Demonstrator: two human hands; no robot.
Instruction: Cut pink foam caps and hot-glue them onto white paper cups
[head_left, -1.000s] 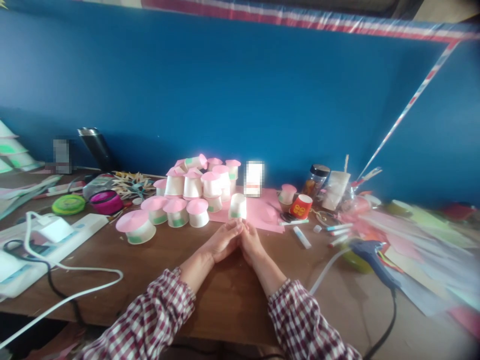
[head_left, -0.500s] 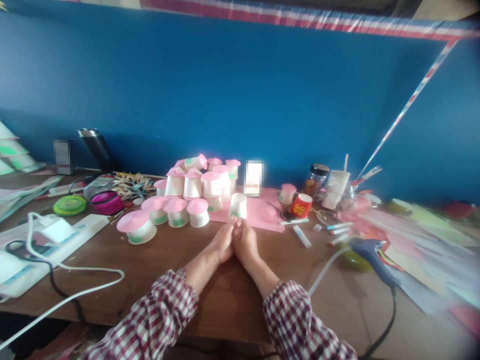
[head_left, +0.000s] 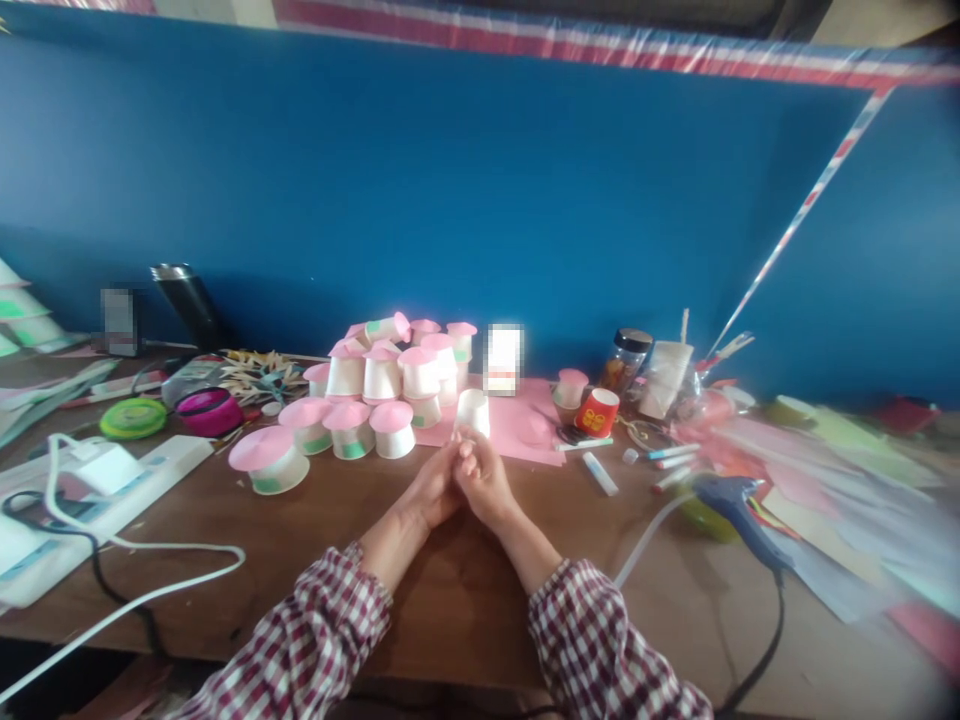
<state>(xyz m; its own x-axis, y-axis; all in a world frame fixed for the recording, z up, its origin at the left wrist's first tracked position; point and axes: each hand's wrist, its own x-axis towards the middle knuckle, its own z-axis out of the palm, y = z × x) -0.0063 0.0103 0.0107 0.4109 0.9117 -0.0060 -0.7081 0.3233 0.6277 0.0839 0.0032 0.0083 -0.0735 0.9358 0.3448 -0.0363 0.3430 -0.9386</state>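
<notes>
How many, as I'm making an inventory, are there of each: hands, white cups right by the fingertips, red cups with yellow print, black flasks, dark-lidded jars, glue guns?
Hands, left hand and right hand: 2
White cup by the fingertips: 1
Red cup with yellow print: 1
Black flask: 1
Dark-lidded jar: 1
Glue gun: 1
Total: 7

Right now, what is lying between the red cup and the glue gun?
In the head view, several markers lie between the red cup and glue gun, with a small whitish piece nearer the cup.
</notes>
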